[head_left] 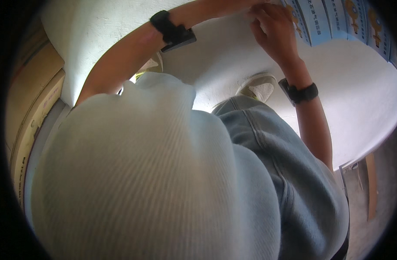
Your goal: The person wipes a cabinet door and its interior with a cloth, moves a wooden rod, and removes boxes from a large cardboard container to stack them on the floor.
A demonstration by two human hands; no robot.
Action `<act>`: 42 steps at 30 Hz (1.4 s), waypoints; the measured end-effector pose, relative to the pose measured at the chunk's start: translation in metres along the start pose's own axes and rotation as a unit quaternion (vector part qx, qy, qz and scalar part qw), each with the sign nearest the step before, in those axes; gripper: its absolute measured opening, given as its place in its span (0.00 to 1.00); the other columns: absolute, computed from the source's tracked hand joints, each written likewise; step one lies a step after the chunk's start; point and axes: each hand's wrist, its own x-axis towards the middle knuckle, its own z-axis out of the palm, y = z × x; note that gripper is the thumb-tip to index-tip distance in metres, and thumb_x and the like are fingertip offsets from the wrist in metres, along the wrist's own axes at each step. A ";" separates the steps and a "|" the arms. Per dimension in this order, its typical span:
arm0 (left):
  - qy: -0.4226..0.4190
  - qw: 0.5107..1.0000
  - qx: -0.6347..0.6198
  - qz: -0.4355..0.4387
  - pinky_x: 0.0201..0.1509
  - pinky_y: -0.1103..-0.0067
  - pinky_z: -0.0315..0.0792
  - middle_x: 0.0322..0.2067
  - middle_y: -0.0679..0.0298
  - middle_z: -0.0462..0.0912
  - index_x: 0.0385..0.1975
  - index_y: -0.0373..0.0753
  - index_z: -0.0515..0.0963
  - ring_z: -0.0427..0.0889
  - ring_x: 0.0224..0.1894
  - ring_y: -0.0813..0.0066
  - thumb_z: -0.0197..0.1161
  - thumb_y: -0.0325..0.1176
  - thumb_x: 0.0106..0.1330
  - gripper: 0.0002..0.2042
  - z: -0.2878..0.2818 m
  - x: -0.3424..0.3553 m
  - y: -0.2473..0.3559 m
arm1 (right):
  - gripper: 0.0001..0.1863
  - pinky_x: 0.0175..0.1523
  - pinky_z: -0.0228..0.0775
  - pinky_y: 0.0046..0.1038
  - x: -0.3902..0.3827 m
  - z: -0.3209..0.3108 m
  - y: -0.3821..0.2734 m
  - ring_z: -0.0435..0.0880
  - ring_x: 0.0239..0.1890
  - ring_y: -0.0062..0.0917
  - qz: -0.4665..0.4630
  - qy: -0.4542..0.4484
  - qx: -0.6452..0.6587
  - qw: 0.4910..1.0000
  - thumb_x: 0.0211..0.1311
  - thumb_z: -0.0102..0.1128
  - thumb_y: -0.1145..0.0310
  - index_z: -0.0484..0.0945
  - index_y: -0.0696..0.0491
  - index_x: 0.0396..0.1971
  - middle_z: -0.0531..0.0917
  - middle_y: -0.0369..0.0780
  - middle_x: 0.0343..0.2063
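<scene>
At the top edge, my right hand [274, 28] is bent inward with its fingers curled; what they hold, if anything, is hidden. Just beside it, my left hand [255, 2] is mostly cut off by the frame edge, and its fingers do not show clearly. The two hands meet or overlap there. Right next to my right hand stands a row of blue-and-white printed boxes [315, 21], packed side by side. Dark straps with small devices sit on both forearms: a left wrist strap [166, 27] and a right wrist strap [303, 92].
Brown cardboard boxes [35, 86] are stacked along the left side. Below my arms lies a pale floor [207, 43], with my light shoes [259, 86] on it. A strip of cardboard or wood [371, 186] is at the lower right.
</scene>
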 end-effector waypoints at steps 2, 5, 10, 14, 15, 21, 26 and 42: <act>-0.010 0.999 0.035 0.015 0.44 0.79 0.76 0.39 0.57 0.81 0.47 0.31 0.75 0.80 0.38 0.73 0.55 0.23 0.61 0.14 0.009 -0.003 -0.004 | 0.09 0.49 0.65 0.38 -0.012 0.003 0.001 0.76 0.39 0.37 0.001 0.024 0.008 1.000 0.45 0.56 0.80 0.76 0.55 0.30 0.79 0.40 0.32; -0.008 0.996 0.071 0.050 0.44 0.80 0.75 0.40 0.59 0.82 0.46 0.30 0.77 0.80 0.40 0.74 0.56 0.24 0.61 0.13 0.011 -0.010 0.007 | 0.10 0.52 0.65 0.37 -0.015 -0.011 -0.008 0.77 0.42 0.36 0.010 0.003 0.030 1.000 0.46 0.60 0.77 0.78 0.55 0.33 0.79 0.41 0.33; 0.006 0.964 0.254 0.082 0.52 0.77 0.75 0.45 0.61 0.82 0.49 0.43 0.77 0.81 0.48 0.73 0.54 0.34 0.70 0.11 -0.014 -0.017 0.039 | 0.11 0.55 0.66 0.37 0.005 -0.003 -0.017 0.77 0.46 0.33 -0.011 0.011 -0.021 1.000 0.51 0.62 0.74 0.79 0.51 0.37 0.81 0.40 0.40; 0.020 0.946 0.322 0.036 0.41 0.77 0.75 0.40 0.62 0.82 0.47 0.41 0.77 0.81 0.38 0.73 0.56 0.40 0.67 0.14 -0.045 -0.060 0.040 | 0.18 0.53 0.67 0.36 0.033 -0.005 -0.053 0.76 0.44 0.37 0.013 -0.046 0.072 0.996 0.44 0.63 0.75 0.78 0.53 0.40 0.79 0.42 0.38; 0.040 0.909 0.414 0.035 0.40 0.74 0.75 0.37 0.60 0.82 0.46 0.40 0.77 0.81 0.36 0.69 0.59 0.35 0.64 0.13 -0.053 -0.071 0.037 | 0.18 0.54 0.68 0.36 0.037 -0.003 -0.065 0.76 0.46 0.37 -0.020 -0.049 0.071 0.996 0.47 0.61 0.73 0.78 0.54 0.43 0.79 0.42 0.38; 0.286 0.815 0.502 0.046 0.40 0.69 0.76 0.36 0.56 0.80 0.37 0.37 0.76 0.80 0.37 0.56 0.59 0.26 0.56 0.09 -0.125 -0.108 0.114 | 0.31 0.55 0.68 0.40 0.104 0.068 -0.093 0.74 0.51 0.43 -0.051 -0.054 0.226 0.971 0.47 0.57 0.77 0.67 0.54 0.57 0.70 0.48 0.53; 0.310 0.480 0.819 0.057 0.47 0.68 0.78 0.53 0.57 0.73 0.50 0.41 0.74 0.75 0.53 0.55 0.59 0.30 0.59 0.17 -0.166 -0.032 0.136 | 0.32 0.57 0.67 0.39 0.142 0.072 -0.094 0.71 0.54 0.47 -0.023 -0.006 0.282 0.959 0.48 0.56 0.81 0.64 0.57 0.58 0.67 0.52 0.54; 0.335 0.399 0.841 -0.145 0.40 0.45 0.76 0.63 0.43 0.61 0.66 0.54 0.57 0.65 0.58 0.29 0.52 0.34 0.66 0.27 -0.218 0.012 0.073 | 0.30 0.44 0.72 0.36 0.153 0.077 -0.082 0.77 0.42 0.41 0.027 0.009 0.289 0.957 0.48 0.58 0.81 0.64 0.56 0.55 0.68 0.49 0.50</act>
